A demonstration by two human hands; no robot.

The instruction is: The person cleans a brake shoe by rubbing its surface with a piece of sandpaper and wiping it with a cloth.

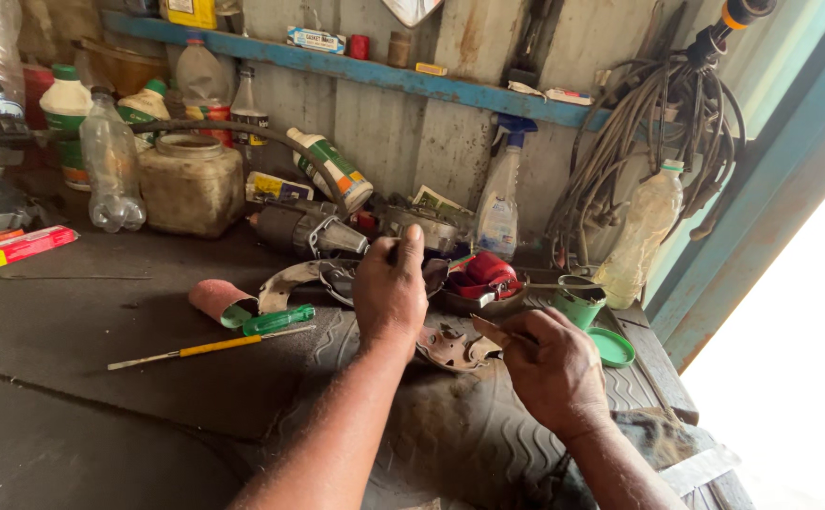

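My left hand (390,288) is closed around a dark tool handle and reaches over a pile of metal parts at the back of the bench. My right hand (549,364) pinches a thin dark rod near a rusty round metal plate (448,348) lying on a ribbed rubber mat (450,425). Between the hands the plate sits flat. A red part (486,274) rests in a metal bowl just beyond my left hand. What the left hand's tool touches is hidden by the hand.
A green-handled screwdriver (276,320) and a yellow-handled one (212,348) lie left of the hands. A green cup (578,304) and green lid (613,346) sit at right. Bottles, a dirty jar (191,182), a spray bottle (500,194) and coiled cables (663,123) line the back wall.
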